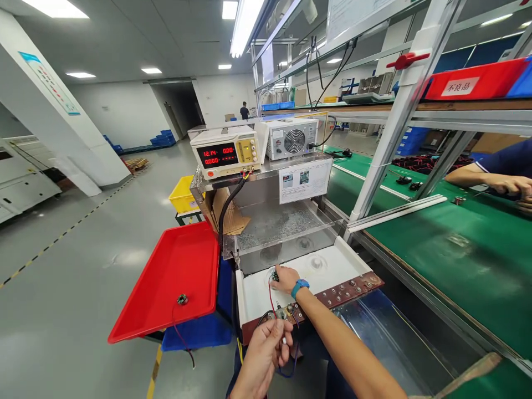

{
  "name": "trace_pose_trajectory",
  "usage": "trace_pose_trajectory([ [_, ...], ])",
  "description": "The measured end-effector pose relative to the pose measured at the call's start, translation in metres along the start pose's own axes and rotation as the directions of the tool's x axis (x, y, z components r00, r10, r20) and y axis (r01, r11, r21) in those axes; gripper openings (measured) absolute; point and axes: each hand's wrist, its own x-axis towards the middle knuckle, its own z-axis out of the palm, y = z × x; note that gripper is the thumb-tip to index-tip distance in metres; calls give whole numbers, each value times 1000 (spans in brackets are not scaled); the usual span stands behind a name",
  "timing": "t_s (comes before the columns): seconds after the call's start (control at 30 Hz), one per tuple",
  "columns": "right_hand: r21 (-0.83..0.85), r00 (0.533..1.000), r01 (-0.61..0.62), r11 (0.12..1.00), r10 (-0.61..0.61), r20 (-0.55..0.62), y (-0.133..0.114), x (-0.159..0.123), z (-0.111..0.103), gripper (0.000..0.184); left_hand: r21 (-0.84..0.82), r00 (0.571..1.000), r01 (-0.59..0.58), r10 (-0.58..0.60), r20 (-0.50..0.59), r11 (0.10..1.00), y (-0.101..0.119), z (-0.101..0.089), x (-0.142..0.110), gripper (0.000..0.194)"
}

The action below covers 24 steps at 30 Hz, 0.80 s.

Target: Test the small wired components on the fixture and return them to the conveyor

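Note:
Over the white tray, my right hand pinches a small round circuit board; a blue watch is on that wrist. A red wire hangs from the board toward my left hand. The fingers of my left hand are closed around the wire's lower end, and a small white tip shows between them. Just beyond this hand is a brown strip with metal studs and a small clamp-like fixture. Another round board with trailing wires lies in the red tray.
A power supply with red digits stands on a metal shelf, beside a grey fan-cooled unit. A black cable hangs down its front. A yellow bin is behind the red tray. At right, a co-worker's hands are over a green bench.

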Motion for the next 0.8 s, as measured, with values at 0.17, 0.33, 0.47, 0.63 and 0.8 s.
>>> trace_pose_trajectory([
  [0.17, 27, 1000, -23, 999, 23, -8, 4, 1, 1, 42, 71, 992, -119, 122, -42, 990, 28, 2, 26, 56],
  [0.33, 15, 998, -55, 998, 55, -23, 5, 4, 3, 49, 246, 961, -195, 235, -148, 950, 29, -3, 59, 60],
  [0.47, 18, 998, -33, 999, 34, -56, 5, 7, 5, 49, 483, 905, -273, 392, -164, 832, 21, -9, 77, 54],
  [0.63, 66, 1000, -7, 998, 7, 5, 5, 6, 2, 36, 614, 886, -283, 446, -127, 737, 11, -12, 93, 42],
  [0.8, 85, 998, -52, 995, 51, 25, 5, 8, 0, 37, 664, 909, -240, 404, -102, 708, 1, -10, 104, 34],
])
